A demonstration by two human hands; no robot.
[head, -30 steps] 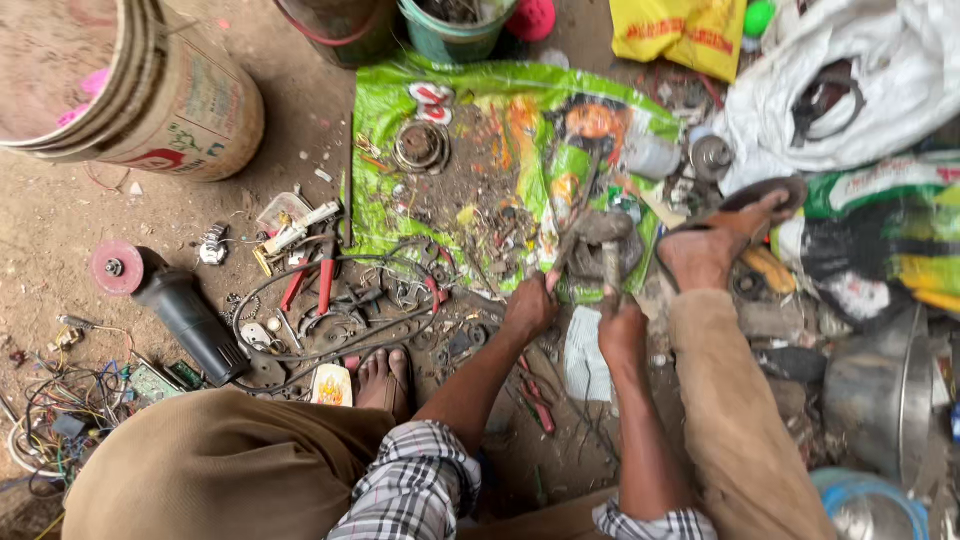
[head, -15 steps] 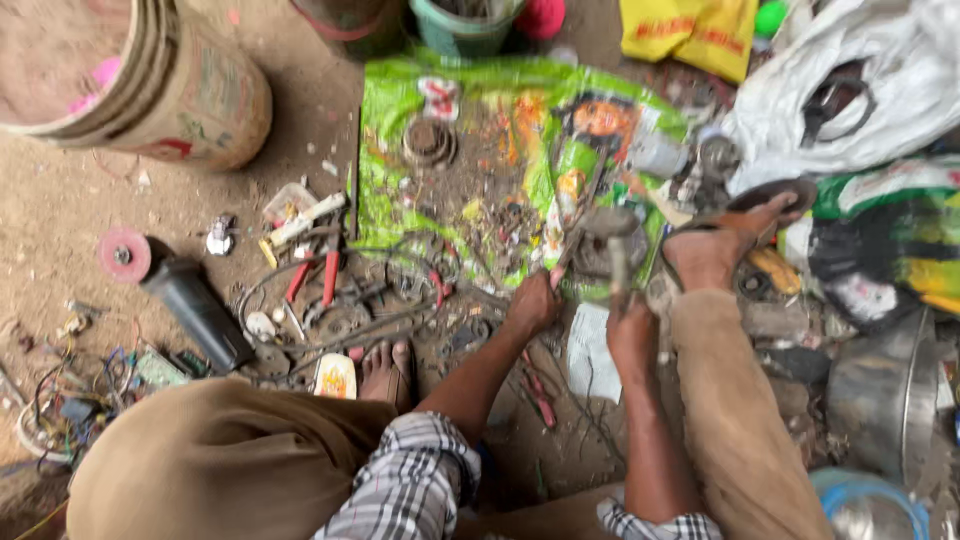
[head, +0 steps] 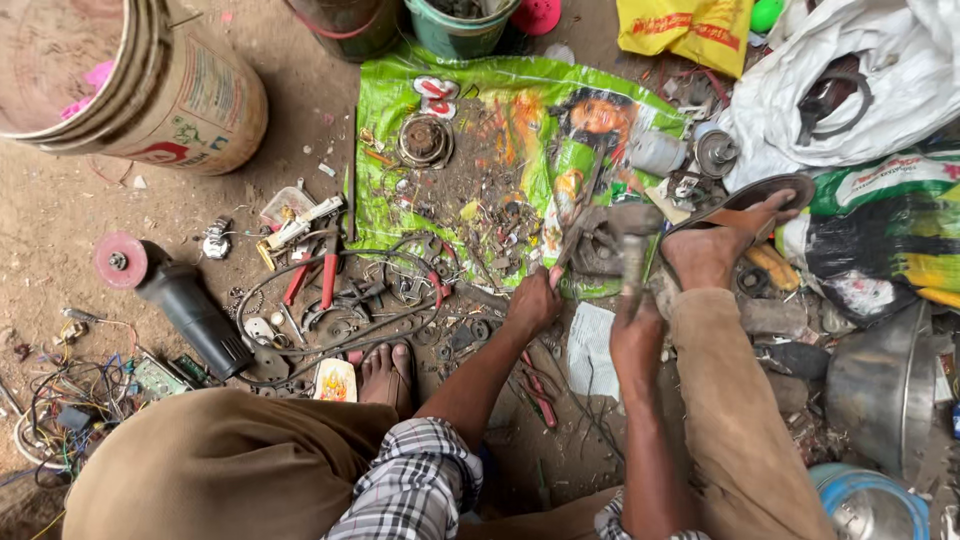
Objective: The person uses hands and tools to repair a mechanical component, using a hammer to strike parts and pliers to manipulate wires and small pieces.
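Left hand [head: 532, 303] pinches a thin metal rod [head: 578, 215] at frame centre. Right hand [head: 636, 325], fist closed, grips a hammer [head: 633, 240], now raised higher than before.

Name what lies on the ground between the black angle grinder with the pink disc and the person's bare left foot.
In the head view, between the black angle grinder and the bare left foot lie tangled black cables and a small orange-and-white packet.

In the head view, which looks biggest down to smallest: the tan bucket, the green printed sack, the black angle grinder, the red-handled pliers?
1. Green printed sack
2. Tan bucket, partly out of frame
3. Black angle grinder
4. Red-handled pliers
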